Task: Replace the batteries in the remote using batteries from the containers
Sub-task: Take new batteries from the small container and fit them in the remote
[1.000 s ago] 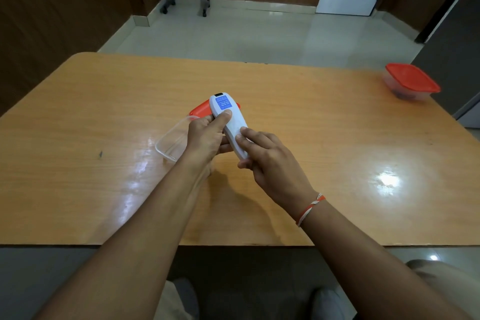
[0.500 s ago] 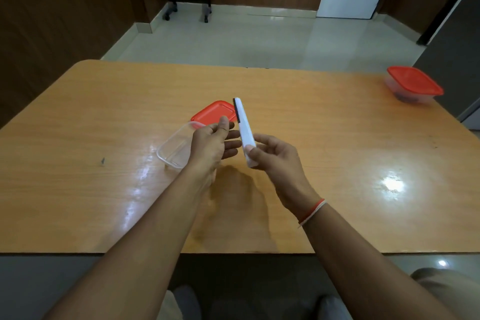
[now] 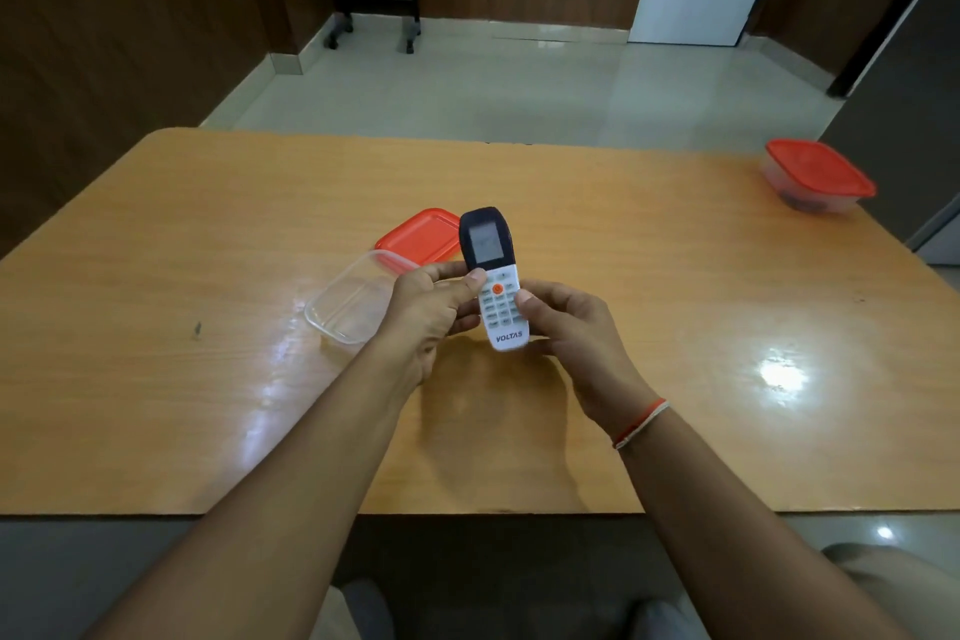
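I hold a white remote with a dark screen end and an orange button above the middle of the table, its button face toward me. My left hand grips its left edge with the thumb on the front. My right hand holds the lower right side, thumb resting on the keypad. Just left of my left hand sits an open clear container, and its red lid lies flat behind it. No batteries are visible in the clear container.
A second clear container with a red lid stands shut at the table's far right corner. The wooden table has its near edge just below my forearms. Tiled floor lies beyond the far edge.
The remote has been rotated from back side up, through edge-on, to button face up. Both hands stay on it, shifted slightly toward me.
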